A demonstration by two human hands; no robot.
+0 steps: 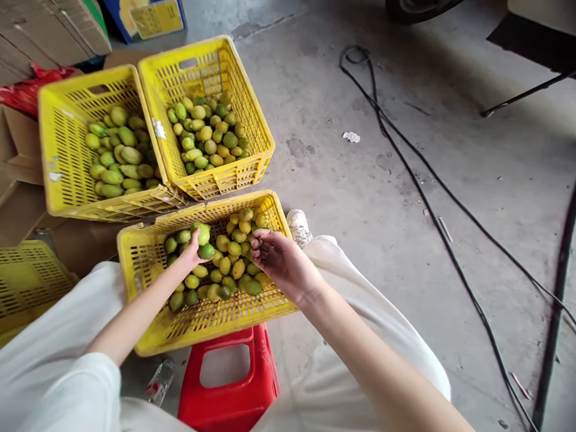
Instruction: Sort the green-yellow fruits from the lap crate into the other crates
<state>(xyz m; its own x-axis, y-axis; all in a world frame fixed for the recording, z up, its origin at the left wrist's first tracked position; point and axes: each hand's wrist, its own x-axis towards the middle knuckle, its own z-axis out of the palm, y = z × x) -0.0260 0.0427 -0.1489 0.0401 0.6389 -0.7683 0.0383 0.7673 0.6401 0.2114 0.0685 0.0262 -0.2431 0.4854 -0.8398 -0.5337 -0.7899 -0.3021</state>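
Observation:
My left hand [192, 254] is closed around green lemons [202, 234] over the left half of the near yellow crate [211, 327]. A second green fruit shows just under the first, by my thumb. At the crate's right side, my right hand [279, 261] hangs with its palm turned inward and its fingers loosely bent. Nothing shows between those fingers. Below both hands lie yellow and yellow-green lemons [238, 268], with greener ones toward the left end. The near crate sits between my knees, by a red plastic stool [229, 396].
Two more yellow crates stand beyond: the left one [58, 144] holds long green fruit, the right one [252, 108] mixed lemons. Cardboard boxes [49, 30] and a red bag [27, 90] sit at left. A black cable [423, 186] crosses the floor at right. A clear bottle [161, 381] lies near the stool.

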